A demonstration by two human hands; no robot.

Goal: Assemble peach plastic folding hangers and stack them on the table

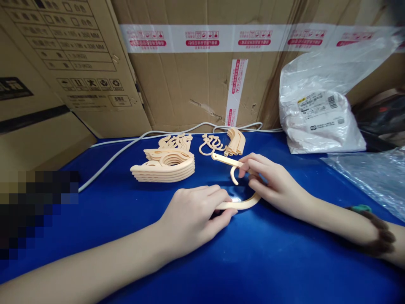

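Note:
A cream plastic folding hanger [243,205] is between my hands, low over the blue table. My left hand [198,215] pinches the end of its curved arm, which the fingers partly cover. My right hand [274,179] grips the joint area, where a straight arm [226,159] points up and left and a small hook [234,175] hangs below the fingers. Left of the hands sits a stack of folded hangers [163,173]. Behind lie loose wavy parts [175,141], a group of hooks [213,143] and a pile of curved arms [236,141].
Cardboard boxes [190,84] stand along the back and left. A white cable [122,145] runs across the table's rear. At the right are a white plastic bag [322,118] with a label and a clear plastic sheet [373,177].

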